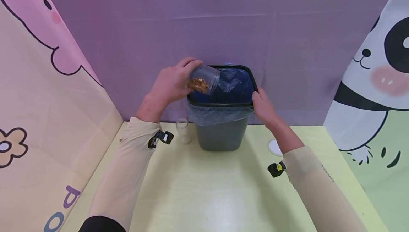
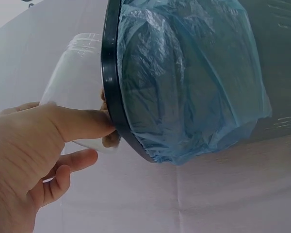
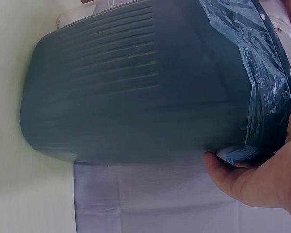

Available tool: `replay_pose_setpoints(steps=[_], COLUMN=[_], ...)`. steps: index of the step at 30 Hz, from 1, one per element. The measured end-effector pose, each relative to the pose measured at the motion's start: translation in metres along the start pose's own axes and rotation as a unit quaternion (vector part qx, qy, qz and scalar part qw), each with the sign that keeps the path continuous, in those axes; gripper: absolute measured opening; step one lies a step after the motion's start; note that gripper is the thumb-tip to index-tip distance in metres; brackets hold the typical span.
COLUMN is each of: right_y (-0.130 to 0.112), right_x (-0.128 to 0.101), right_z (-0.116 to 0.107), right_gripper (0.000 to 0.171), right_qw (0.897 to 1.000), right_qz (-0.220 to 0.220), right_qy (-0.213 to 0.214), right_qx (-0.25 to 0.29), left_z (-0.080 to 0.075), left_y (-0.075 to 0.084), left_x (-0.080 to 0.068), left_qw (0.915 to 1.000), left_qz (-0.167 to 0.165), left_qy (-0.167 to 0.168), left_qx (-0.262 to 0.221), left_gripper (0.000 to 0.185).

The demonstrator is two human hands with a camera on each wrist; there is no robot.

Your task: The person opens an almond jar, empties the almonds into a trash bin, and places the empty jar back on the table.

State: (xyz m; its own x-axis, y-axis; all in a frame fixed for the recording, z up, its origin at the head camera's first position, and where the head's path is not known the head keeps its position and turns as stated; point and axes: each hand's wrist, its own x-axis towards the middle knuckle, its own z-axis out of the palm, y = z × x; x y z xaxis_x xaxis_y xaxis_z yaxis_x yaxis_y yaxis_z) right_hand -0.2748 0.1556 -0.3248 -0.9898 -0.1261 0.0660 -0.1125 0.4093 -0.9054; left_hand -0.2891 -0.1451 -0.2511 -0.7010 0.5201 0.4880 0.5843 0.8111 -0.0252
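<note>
A clear round plastic jar (image 1: 204,79) with brown nut-like pieces gathered at its lower side lies tipped, its open mouth over the left rim of a dark grey plastic waste bin (image 1: 222,134) lined with a blue translucent bag (image 1: 234,83). The bin stands on the pale yellow table (image 1: 204,189) against the purple backdrop; a second small clear jar (image 1: 183,131) stands just left of it, and a white round lid (image 1: 274,147) lies to its right. The left hand (image 1: 170,84) wraps its fingers around the tipped jar. The right hand (image 1: 263,106) grips the bin's right rim, thumb (image 3: 223,167) on the outer wall.
</note>
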Motion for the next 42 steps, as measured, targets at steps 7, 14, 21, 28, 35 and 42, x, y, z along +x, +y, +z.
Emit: replay_pose_setpoints(steps=[7, 14, 21, 28, 35, 42], right_y=[0.0005, -0.0010, -0.0031, -0.0002, -0.0005, -0.0009], right_x=[0.0007, -0.0033, -0.0040, -0.0070, -0.0055, -0.0050], right_z=[-0.0009, -0.0002, 0.0001, 0.0004, -0.0010, -0.0014], right_gripper=[0.060, 0.059, 0.060, 0.060, 0.059, 0.058], right_qw=[1.000, 1.000, 1.000, 1.000, 1.000, 1.000], right_qz=[-0.006, -0.008, -0.004, 0.008, -0.004, -0.006], right_qy=[0.002, 0.000, -0.005, -0.010, 0.004, 0.004], right_qx=[0.003, 0.005, -0.004, -0.011, 0.000, 0.006], left_z=[-0.0025, -0.0038, -0.0058, -0.0021, -0.0024, -0.0018], left_y=[0.0035, 0.0050, 0.0065, 0.0077, 0.0072, 0.0080], left_x=[0.0014, -0.0001, 0.0006, -0.0012, 0.0018, 0.0015], left_qw=[0.9999, 0.9999, 0.9997, 0.9998, 0.9996, 0.9995], left_qz=[0.007, 0.004, 0.002, 0.006, 0.009, 0.020], left_qy=[0.009, 0.004, -0.002, -0.002, 0.011, 0.005], left_qx=[0.007, 0.015, 0.022, 0.018, 0.024, 0.025], left_gripper=[0.079, 0.080, 0.083, 0.083, 0.085, 0.084])
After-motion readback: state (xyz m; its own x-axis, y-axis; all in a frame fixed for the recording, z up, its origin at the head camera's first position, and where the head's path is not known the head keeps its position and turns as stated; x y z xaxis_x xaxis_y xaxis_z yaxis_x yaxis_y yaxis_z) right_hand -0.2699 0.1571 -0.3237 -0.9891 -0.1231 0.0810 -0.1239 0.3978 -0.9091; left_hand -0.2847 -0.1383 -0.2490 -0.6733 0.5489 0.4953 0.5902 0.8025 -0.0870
